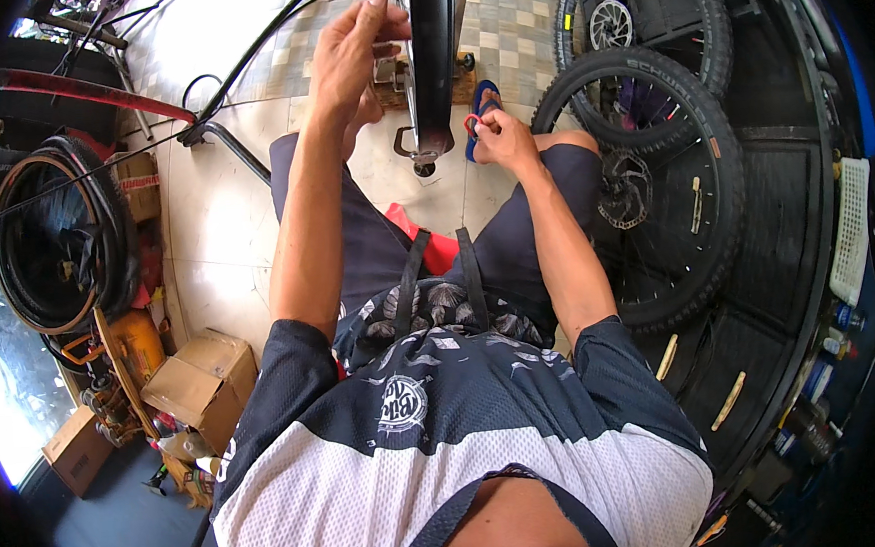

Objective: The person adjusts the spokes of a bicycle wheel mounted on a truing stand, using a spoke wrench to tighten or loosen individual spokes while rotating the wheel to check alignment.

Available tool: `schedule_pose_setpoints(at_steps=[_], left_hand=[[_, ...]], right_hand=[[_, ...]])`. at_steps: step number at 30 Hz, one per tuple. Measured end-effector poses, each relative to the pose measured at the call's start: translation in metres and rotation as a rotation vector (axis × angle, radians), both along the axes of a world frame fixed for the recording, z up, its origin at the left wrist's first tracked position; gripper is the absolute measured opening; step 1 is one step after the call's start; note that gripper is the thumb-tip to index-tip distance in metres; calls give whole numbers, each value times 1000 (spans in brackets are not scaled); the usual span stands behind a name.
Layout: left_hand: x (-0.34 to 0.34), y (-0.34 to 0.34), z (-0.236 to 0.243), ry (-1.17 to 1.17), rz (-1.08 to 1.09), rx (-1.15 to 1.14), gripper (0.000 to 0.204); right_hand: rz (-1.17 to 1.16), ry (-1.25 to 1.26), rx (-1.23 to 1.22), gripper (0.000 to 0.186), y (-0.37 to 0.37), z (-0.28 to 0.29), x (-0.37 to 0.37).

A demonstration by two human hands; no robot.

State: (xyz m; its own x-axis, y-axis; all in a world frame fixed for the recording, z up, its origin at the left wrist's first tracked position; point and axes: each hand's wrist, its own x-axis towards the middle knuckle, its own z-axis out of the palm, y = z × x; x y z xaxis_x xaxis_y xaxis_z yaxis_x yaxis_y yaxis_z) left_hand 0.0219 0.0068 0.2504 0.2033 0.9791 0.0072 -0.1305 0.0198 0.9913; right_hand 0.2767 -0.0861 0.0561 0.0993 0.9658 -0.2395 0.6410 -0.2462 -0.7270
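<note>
Between the knees, seen from the head camera: a dark bicycle fork leg standing upright over the tiled floor, dropout end lowest, a bare metal bracket and a small round fitting showing at its foot. Left hand raised beside the upper part of the leg, fingers curled and pinched against something pale just at the tube's left side; closed, though exactly what sits under the fingertips cannot be told. Right hand lower, just right of the dropout, fingers nipped shut on a small red tool whose tip points toward the fork end. Blue sandal on the floor right behind that hand.

Judged from this: fitting or adjustment work at the lower end of the fork, left hand steadying up high, right hand working the small part. Next move likely calls for keeping the leg from twisting while bringing the red tool squarely onto the fitting, with a light, exact touch rather than force.

Around: knobby-tyred wheel with disc rotor leaning at right, a second wheel behind it; red frame tube and a stack of tyres at left; cardboard boxes lower left; a white basket at the far right edge
</note>
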Motion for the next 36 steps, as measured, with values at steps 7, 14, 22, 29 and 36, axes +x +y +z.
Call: schedule_pose_setpoints(at_steps=[7,14,22,29,36], left_hand=[[-3,1,-10,-40,100,-24,43],[-10,-18,-72,-59,108,-278,39],[-17,-43,-151,72,115,-387,42],[-11,-63,-170,175,122,-468,28],[-18,-56,-202,177,94,-456,45]], right_hand=[[18,-3,-8,28,2,-3,2],[13,9,16,28,2,-6,1],[-94,58,55,33,10,-4,-6],[-413,432,137,36,19,4,-27],[-434,449,84,36,17,7,-24]])
